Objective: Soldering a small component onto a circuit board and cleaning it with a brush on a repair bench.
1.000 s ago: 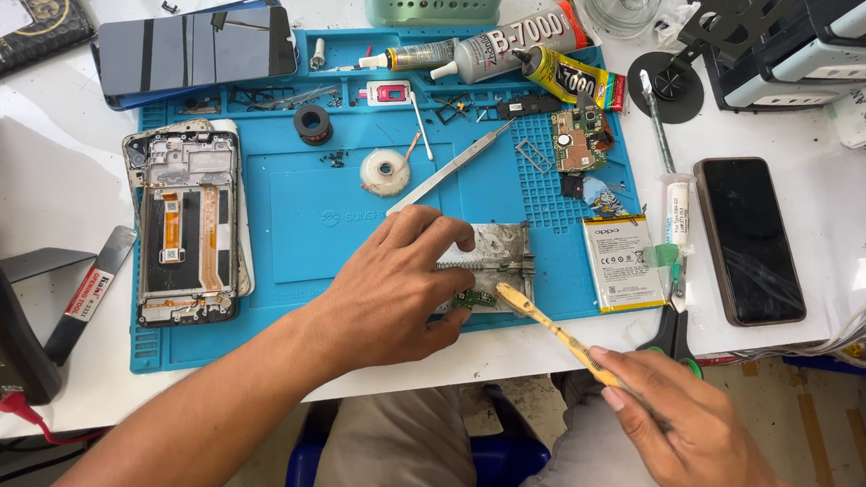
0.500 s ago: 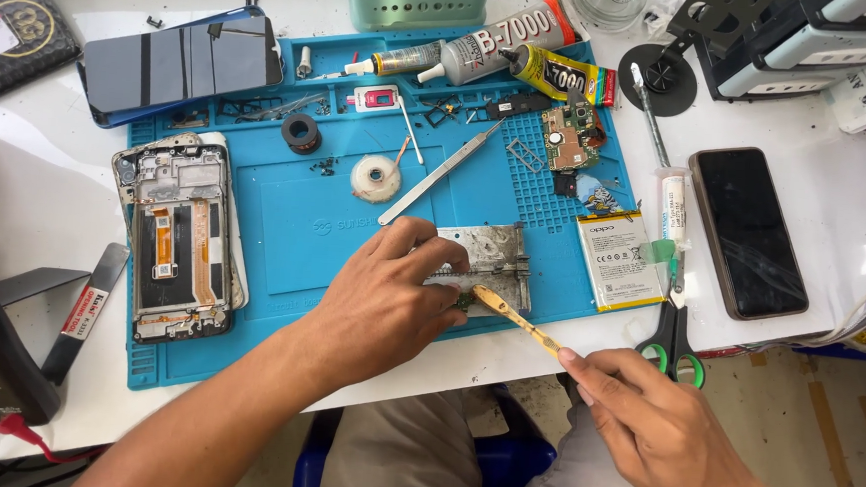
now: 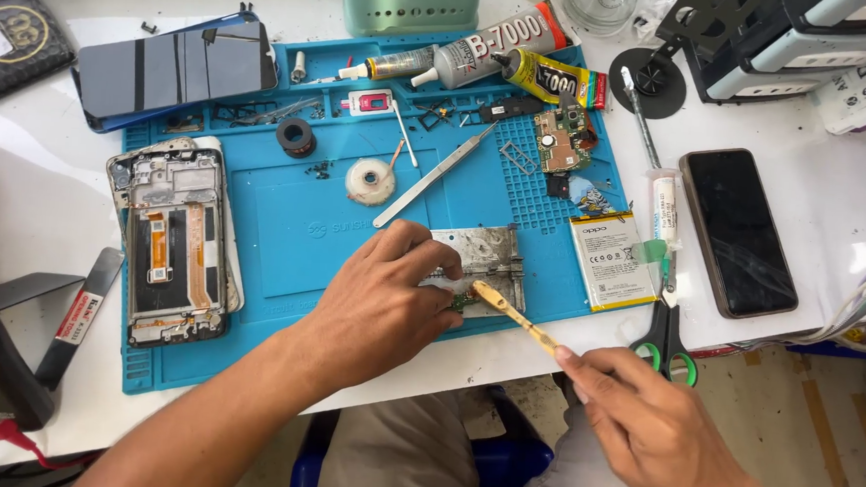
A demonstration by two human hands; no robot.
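My left hand (image 3: 381,306) presses down on a small green circuit board (image 3: 462,299) that lies on a metal plate (image 3: 487,257) at the front of the blue work mat (image 3: 284,224). My right hand (image 3: 642,427) grips a thin yellow brush (image 3: 514,315) by its handle, below the table edge. The brush's head touches the board right beside my left fingertips.
An opened phone frame (image 3: 167,247) lies at the mat's left. Metal tweezers (image 3: 435,175), a tape roll (image 3: 370,180), glue tubes (image 3: 494,57), another circuit board (image 3: 559,141) and a battery (image 3: 609,259) sit on the mat. Green-handled scissors (image 3: 666,333) and a black phone (image 3: 737,230) lie to the right.
The brush head has slid left along the board toward my left fingertips. My left hand stays pressed on the board; the view shifted slightly.
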